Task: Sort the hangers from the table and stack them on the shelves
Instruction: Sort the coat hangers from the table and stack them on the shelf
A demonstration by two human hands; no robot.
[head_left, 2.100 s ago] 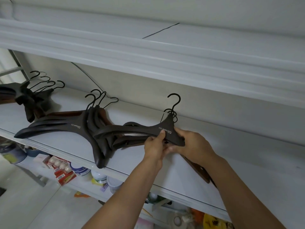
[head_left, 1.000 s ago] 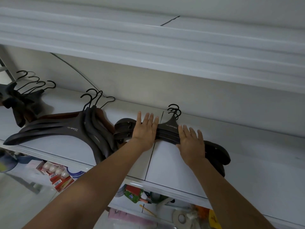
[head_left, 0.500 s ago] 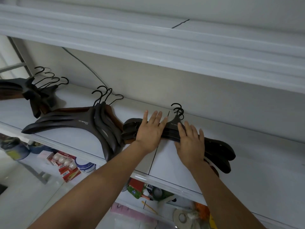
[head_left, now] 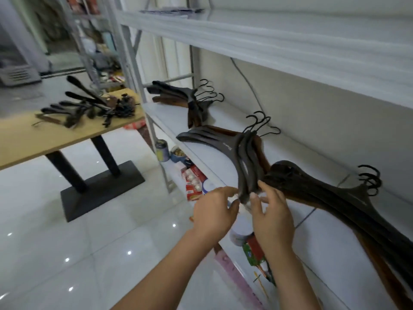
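Note:
Three stacks of dark hangers lie on the white middle shelf (head_left: 324,233): a far stack (head_left: 192,97), a middle stack (head_left: 241,153) and a near stack (head_left: 335,193) running off to the right. My left hand (head_left: 214,211) and my right hand (head_left: 272,215) meet at the front edge of the shelf. Both pinch the lower arm tips of the middle stack, left from the left side, right from the right. More dark hangers (head_left: 89,108) lie in a loose heap on the wooden table (head_left: 55,139) at the left.
An upper white shelf (head_left: 290,41) overhangs the stacks. A grey metal upright (head_left: 154,130) stands between table and shelf. Tins, a red box (head_left: 194,182) and packets fill the lower shelf. The table's black base (head_left: 100,189) rests on glossy white floor tiles.
My view has swung left, bringing the table into sight. Both hands have left the near stack, where they lay flat, and now hold the lower end of the middle stack.

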